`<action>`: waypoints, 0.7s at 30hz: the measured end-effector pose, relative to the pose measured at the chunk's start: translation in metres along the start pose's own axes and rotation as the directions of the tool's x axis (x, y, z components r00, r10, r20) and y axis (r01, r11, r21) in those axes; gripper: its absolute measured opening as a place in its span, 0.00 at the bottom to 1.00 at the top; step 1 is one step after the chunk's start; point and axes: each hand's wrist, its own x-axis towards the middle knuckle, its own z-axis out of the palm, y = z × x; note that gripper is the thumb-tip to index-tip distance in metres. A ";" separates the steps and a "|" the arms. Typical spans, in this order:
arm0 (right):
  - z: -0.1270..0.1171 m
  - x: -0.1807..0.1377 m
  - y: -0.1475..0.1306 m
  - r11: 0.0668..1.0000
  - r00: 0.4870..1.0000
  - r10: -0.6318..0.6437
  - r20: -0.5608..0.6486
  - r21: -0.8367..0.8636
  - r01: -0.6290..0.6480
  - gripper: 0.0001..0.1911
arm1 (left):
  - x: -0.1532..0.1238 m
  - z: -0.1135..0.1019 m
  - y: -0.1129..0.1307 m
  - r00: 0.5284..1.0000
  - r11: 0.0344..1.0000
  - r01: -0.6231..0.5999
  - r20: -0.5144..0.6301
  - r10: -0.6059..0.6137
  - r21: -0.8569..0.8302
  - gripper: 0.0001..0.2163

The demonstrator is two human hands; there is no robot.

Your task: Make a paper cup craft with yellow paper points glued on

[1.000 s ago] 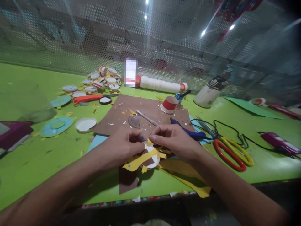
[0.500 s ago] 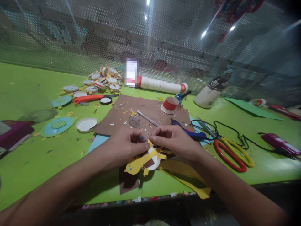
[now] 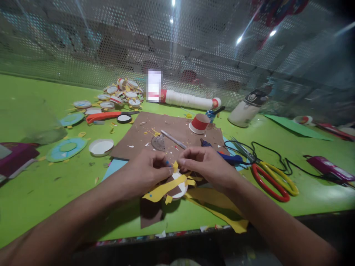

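Between my hands is a yellow paper animal (image 3: 162, 189), a cutout with a pointed head, blue dot eyes and small feet. It is joined to a shallow white paper cup base (image 3: 182, 189). My left hand (image 3: 148, 168) is closed, thumb and forefinger pinching the craft's upper edge beside a small yellow tab. On the other side of that tab, my right hand (image 3: 206, 164) is closed in a pinch at the same edge; its fingertips partly hide what they grip. Yellow paper strips (image 3: 219, 205) lie below my right hand.
Brown card (image 3: 133, 138) carries a silver pen (image 3: 173, 139), paper scraps and a red-and-white paper cup (image 3: 199, 123). To the right are a blue glue gun (image 3: 231, 159) with a black cord and red-and-yellow scissors (image 3: 270, 183). An orange cutter (image 3: 104, 117) and piled paper crafts (image 3: 130, 94) lie left.
The yellow paper animal has tilted, its head shifting slightly left and up. My right fingertips have drawn a little away from the small tab. The view has shifted slightly.
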 end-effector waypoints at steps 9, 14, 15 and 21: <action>-0.005 -0.016 -0.005 0.987 0.992 -0.073 -0.101 -0.148 0.057 0.09 | -0.003 0.000 0.012 0.998 0.998 0.061 -0.020 -0.061 -0.022 0.10; -0.004 -0.018 0.001 0.941 0.991 -0.130 -0.027 -0.319 0.115 0.07 | -0.002 0.001 0.008 0.999 0.996 0.034 -0.009 -0.035 -0.078 0.09; -0.004 -0.017 0.001 0.936 0.992 -0.128 -0.018 -0.332 0.115 0.07 | -0.001 0.001 0.007 0.999 0.996 0.031 -0.005 -0.032 -0.088 0.08; -0.004 -0.010 -0.002 0.947 0.996 -0.083 0.032 -0.310 0.089 0.07 | 0.001 0.001 0.003 0.999 0.997 0.029 0.016 -0.028 -0.072 0.09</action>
